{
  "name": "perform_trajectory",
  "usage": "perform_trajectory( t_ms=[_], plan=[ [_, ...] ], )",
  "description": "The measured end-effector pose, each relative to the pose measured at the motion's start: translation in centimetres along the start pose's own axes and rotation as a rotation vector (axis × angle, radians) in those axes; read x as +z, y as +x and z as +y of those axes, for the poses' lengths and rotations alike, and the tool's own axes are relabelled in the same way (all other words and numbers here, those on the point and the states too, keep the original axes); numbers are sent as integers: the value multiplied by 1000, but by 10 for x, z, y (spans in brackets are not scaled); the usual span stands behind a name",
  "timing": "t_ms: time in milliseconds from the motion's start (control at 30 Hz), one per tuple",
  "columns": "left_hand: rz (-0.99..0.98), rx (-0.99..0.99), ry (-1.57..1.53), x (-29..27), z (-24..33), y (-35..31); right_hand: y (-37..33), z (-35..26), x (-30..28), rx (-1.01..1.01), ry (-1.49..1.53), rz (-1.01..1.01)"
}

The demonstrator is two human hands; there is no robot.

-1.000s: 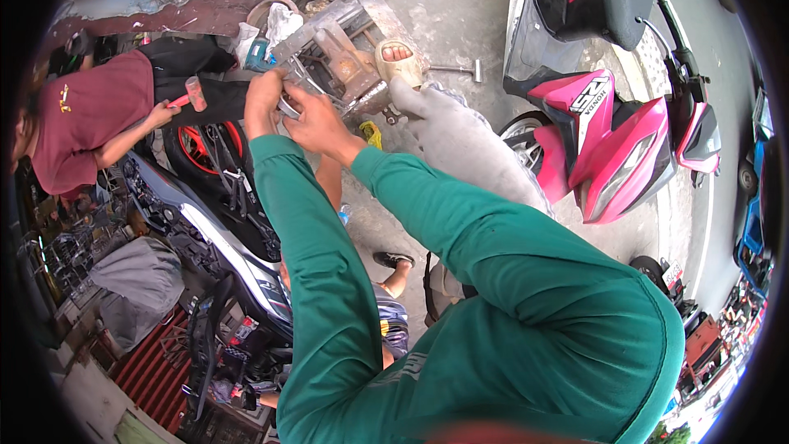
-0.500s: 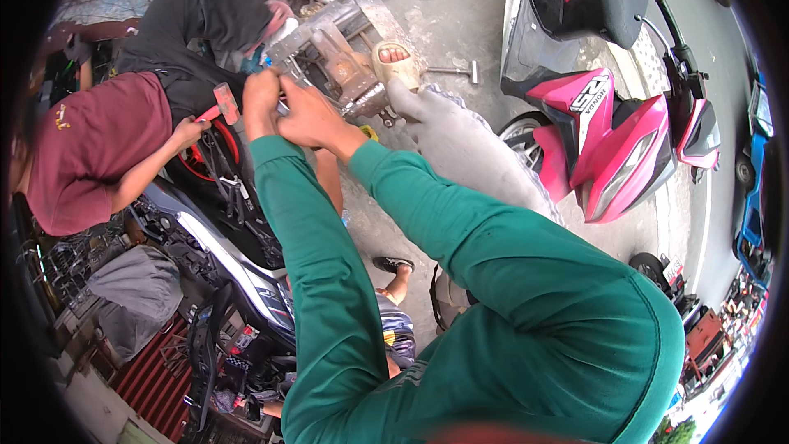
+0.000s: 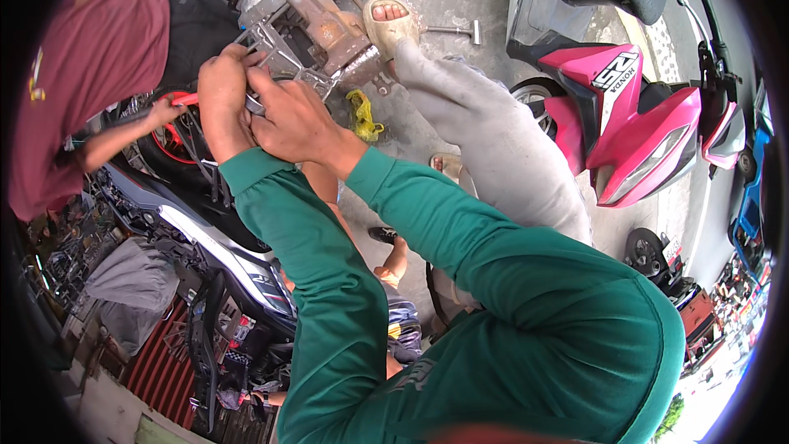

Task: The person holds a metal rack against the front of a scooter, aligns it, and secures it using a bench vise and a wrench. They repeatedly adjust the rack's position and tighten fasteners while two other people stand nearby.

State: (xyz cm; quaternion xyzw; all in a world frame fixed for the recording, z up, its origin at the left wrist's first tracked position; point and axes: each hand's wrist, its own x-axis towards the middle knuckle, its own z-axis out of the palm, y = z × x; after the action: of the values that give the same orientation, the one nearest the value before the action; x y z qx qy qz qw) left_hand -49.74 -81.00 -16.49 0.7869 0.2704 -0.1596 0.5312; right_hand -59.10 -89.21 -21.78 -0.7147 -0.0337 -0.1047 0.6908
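My left hand (image 3: 222, 103) and my right hand (image 3: 297, 123) are close together, fingers curled. A small shiny metal part (image 3: 254, 104) shows between them; most of it is hidden by the fingers. Just beyond my fingertips is a grey metal frame of thin bars (image 3: 283, 57), against a large rusty bench vise (image 3: 333, 29); whether my fingers grip the frame is unclear. A foot in a beige sandal (image 3: 389, 25) rests at the vise's right side. Left of my left hand, a co-worker's hand (image 3: 164, 113) holds a red handle (image 3: 187, 100), its far end hidden behind my hand.
A T-shaped metal wrench (image 3: 452, 30) lies on the concrete, and a crumpled yellow item (image 3: 363, 117) lies below the vise. A pink scooter (image 3: 608, 123) stands at right. A white-and-dark motorcycle (image 3: 214, 238) is at left, by a co-worker in maroon (image 3: 90, 74).
My hands, still together, appear lower and farther left. The co-worker's red hammer has its head hidden behind my left hand now. More of the yellow item shows.
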Motion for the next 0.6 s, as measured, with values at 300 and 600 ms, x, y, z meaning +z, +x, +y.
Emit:
perform_trajectory(
  t_ms=[300,600],
  plan=[
    [19,131,-6,10,-1,-10,-3,6,0,-26,13,16],
    [-10,86,169,2,-16,0,6,-5,-47,-16,109,-181]
  ],
)
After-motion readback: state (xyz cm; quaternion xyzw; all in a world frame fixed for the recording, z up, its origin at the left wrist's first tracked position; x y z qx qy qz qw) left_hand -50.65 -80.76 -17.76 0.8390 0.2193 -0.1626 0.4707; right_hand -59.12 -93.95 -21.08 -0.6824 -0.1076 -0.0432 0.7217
